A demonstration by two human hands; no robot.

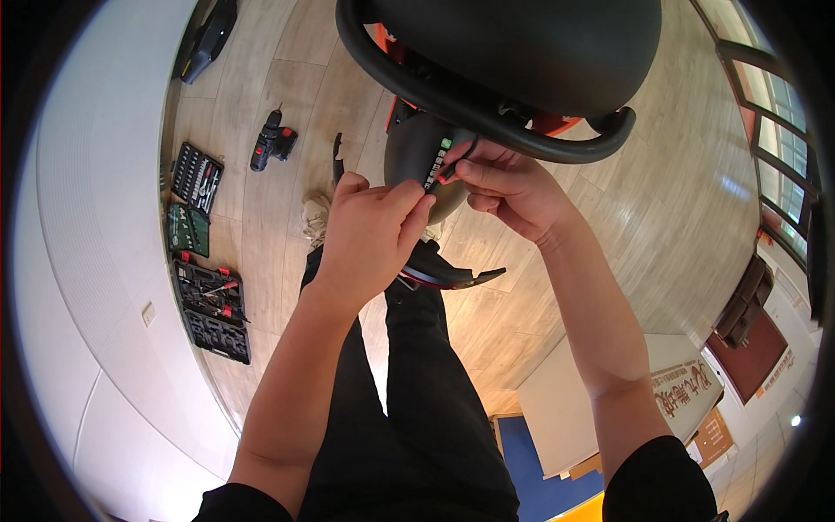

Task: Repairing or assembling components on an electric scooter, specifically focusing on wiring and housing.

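Observation:
A scooter-like vehicle with a broad black seat and a curved black grab bar stands in front of me. Below the bar is its rounded dark rear panel, where both hands work. My right hand pinches a thin black cable close to the panel, with a small red end near the fingertips. Thumb and forefinger of my left hand are pressed together beside that red end; what they pinch is mostly hidden. A strip with green and white marks runs between the hands.
On the wood floor at left lie a cordless drill, a socket set, a green tool case and an open black toolbox. A black curved part sits by my legs. A large cardboard box stands at lower right.

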